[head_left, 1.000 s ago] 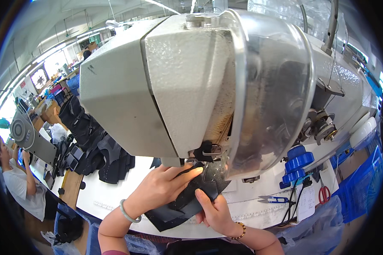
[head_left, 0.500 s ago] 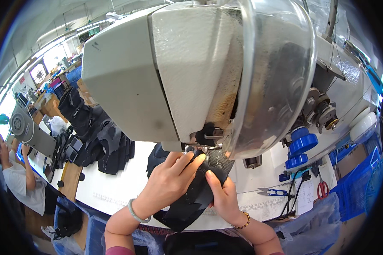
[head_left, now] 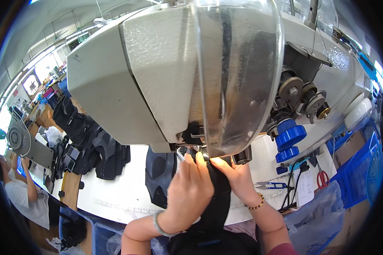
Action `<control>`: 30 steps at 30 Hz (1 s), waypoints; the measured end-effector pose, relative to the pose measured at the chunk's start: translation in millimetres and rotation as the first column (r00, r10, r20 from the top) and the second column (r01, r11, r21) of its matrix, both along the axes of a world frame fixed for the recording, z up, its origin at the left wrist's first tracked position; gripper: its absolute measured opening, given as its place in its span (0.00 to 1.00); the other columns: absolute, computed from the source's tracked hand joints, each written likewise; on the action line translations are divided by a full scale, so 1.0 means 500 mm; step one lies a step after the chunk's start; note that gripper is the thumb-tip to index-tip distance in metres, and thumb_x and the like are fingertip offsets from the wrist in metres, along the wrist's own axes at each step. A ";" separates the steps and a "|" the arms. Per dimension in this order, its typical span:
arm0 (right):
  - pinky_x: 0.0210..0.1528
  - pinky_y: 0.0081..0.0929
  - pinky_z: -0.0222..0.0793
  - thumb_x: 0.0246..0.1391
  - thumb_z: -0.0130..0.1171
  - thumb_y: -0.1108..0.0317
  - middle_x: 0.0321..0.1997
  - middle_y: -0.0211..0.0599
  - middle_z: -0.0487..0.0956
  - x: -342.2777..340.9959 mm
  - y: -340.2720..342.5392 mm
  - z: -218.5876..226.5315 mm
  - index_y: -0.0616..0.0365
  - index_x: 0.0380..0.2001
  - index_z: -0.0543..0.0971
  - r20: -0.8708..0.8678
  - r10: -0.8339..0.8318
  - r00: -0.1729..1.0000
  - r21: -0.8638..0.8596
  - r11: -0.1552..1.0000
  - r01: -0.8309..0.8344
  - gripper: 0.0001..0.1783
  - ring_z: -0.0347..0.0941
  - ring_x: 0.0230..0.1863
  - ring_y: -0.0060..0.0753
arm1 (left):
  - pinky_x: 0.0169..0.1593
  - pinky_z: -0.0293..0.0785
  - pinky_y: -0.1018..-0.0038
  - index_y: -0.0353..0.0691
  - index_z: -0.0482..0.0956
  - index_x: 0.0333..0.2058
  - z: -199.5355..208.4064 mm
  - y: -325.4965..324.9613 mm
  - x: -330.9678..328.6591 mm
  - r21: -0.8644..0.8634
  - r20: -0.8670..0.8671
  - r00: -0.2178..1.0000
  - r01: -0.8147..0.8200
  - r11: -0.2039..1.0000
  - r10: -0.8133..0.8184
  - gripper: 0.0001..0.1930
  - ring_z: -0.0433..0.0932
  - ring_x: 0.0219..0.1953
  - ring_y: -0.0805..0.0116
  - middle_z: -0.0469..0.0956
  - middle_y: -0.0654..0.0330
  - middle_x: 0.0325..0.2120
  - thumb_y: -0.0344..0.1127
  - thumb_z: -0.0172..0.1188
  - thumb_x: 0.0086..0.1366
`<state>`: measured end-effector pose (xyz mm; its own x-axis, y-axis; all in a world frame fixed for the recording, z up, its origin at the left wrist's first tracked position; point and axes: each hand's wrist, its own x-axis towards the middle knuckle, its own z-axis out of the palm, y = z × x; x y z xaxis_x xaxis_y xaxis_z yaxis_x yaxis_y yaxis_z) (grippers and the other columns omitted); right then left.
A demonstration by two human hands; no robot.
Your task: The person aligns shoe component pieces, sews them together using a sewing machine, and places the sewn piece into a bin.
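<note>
An industrial sewing machine (head_left: pixel 102 85) looms over the worktable, its presser-foot area (head_left: pixel 195 148) just above my fingertips. Under it lies a black fabric piece (head_left: pixel 217 204) whose lower end hangs toward my lap. My left hand (head_left: pixel 189 191) presses and pinches the fabric beside the foot, fingers bunched; a pale bangle circles that wrist. With the thumb on top, my right hand (head_left: pixel 241 180) grips the fabric's right edge, its other fingers partly hidden. Left of my left hand rests another black piece (head_left: pixel 157 174) with grey cut-out shapes. The needle itself is hard to make out.
Stacked black pieces (head_left: pixel 108 153) lie at the table's left. On the right are blue-handled thread snips (head_left: pixel 271 185), red-handled scissors (head_left: pixel 322 178), blue knobs (head_left: pixel 290 136) and cables. A clear shield (head_left: pixel 242 76) covers the machine's front. Another person (head_left: pixel 27 195) works at far left.
The fabric has swung from slanting to nearly straight toward me, and its mesh part no longer shows. Both hands have shifted right and closer together, while the view has turned slightly.
</note>
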<state>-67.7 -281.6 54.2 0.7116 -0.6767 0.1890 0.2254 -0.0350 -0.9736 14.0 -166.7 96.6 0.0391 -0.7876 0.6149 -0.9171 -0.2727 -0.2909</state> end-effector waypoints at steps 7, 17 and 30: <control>0.42 0.22 0.69 0.47 0.64 0.72 0.38 0.32 0.79 -0.010 -0.058 -0.001 0.61 0.41 0.77 -0.051 0.002 0.999 -0.203 0.979 -0.013 0.16 0.73 0.39 0.21 | 0.30 0.72 0.77 0.21 0.76 0.32 -0.011 -0.005 -0.016 -0.058 0.061 0.997 -0.035 0.998 0.039 0.14 0.74 0.32 0.57 0.76 0.38 0.30 0.32 0.55 0.57; 0.04 0.14 0.48 0.54 0.57 0.62 0.06 0.28 0.65 -0.077 -0.094 0.017 0.57 0.24 0.67 -0.171 0.387 0.906 0.240 0.908 -0.343 0.14 0.58 0.03 0.18 | 0.53 0.71 0.66 0.35 0.77 0.45 -0.071 0.039 0.120 -0.190 -0.376 0.775 0.471 0.861 -0.507 0.23 0.70 0.50 0.56 0.70 0.55 0.45 0.19 0.57 0.45; 0.07 0.12 0.58 0.56 0.54 0.67 0.10 0.29 0.70 -0.092 -0.095 0.026 0.57 0.18 0.67 -0.292 0.409 0.865 0.273 0.902 -0.335 0.15 0.69 0.08 0.21 | 0.52 0.75 0.70 0.29 0.78 0.40 -0.100 0.037 0.140 -0.150 -0.025 0.730 0.673 0.724 -0.683 0.17 0.74 0.47 0.59 0.72 0.54 0.43 0.22 0.57 0.48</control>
<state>-113.8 -329.1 67.2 0.9126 -0.3452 -0.2190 -0.1584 0.1952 -0.9679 84.0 -148.4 46.8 -0.4273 -0.5404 0.7248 -0.8878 0.4024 -0.2234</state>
